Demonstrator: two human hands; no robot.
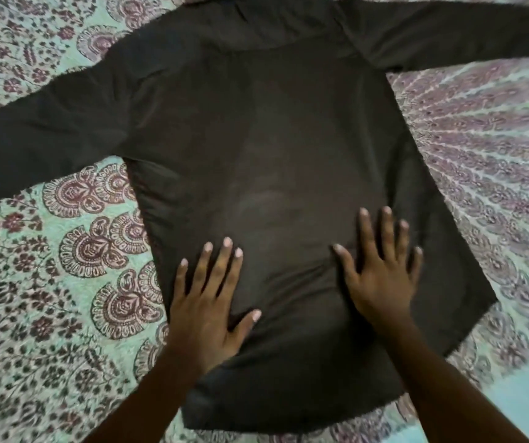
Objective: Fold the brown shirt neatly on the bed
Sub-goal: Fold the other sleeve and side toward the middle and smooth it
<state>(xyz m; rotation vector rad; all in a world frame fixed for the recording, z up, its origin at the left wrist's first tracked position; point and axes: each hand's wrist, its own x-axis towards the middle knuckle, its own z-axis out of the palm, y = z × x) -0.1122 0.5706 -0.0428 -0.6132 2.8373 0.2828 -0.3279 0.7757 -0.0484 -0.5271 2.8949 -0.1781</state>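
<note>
The brown shirt lies spread flat on the bed, back side up, collar at the far edge and hem nearest the person. Its two sleeves stretch out to the left and right, not yet folded. Both hands rest palm-down on the lower part of the shirt. The left hand lies near the shirt's left side seam, fingers straight and spread, pointing to the far side, thumb out to the right. The right hand lies flat right of the middle, fingers likewise straight and spread. Neither hand grasps cloth. Small wrinkles gather in the fabric between the two hands. The patterned bedsheet shows all around the shirt.
</note>
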